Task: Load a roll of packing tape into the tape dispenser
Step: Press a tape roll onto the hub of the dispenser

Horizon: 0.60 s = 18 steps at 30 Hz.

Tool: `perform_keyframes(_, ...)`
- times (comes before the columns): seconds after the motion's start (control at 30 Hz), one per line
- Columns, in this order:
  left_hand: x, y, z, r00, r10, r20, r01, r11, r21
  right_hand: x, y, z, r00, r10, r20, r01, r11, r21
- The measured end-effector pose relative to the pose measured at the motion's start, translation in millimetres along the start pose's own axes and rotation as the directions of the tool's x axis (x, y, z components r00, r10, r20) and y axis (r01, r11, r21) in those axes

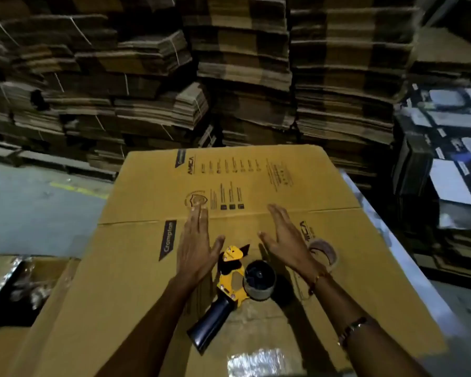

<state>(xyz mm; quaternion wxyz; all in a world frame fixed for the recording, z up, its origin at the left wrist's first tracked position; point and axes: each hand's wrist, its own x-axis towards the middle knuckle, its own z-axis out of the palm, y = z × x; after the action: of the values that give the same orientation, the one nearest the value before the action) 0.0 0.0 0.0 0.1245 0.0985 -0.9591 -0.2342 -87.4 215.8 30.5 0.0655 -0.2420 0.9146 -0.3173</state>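
Observation:
A yellow tape dispenser [230, 278] with a black handle lies on a flattened cardboard box [152, 281], its black spool hub [259, 276] facing up on the right side. A roll of packing tape [327, 254] lies flat on the cardboard just right of the dispenser, partly hidden behind my right wrist. My left hand [195, 246] hovers flat with fingers apart, left of the dispenser's head. My right hand [286, 238] is held out flat above and to the right of it. Neither hand holds anything.
Tall stacks of flattened cardboard [242, 72] fill the background. Dark printed boxes [446, 164] are stacked at the right. An opened box with plastic wrap [17, 284] sits at the lower left. Grey floor [38, 208] lies to the left.

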Motion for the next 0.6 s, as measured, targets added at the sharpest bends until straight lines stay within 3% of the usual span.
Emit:
perform_keyframes(0.13, -41, 4, 23, 0.963, -0.131, 0.234, 0.171, 0.973, -0.158, -24, 15, 25, 0.981, 0.091, 0.173, -0.096, 0.995, 0.019)
perform_keyframes(0.2, -62, 5, 32, 0.945, -0.157, 0.288, 0.229, 0.944, -0.238, -33, 23, 34, 0.969, 0.109, 0.221, -0.113, 0.994, 0.005)
perform_keyframes(0.4, -104, 4, 51, 0.913, -0.216, 0.346, 0.320, 0.906, -0.278, -57, 41, 51, 0.928, 0.132, 0.350, -0.165, 0.984, 0.066)
perform_keyframes(0.6, -112, 8, 61, 0.879, -0.286, 0.381, 0.411, 0.859, -0.304, -57, 51, 66, 0.941, 0.134, 0.311, -0.161, 0.985, 0.062)
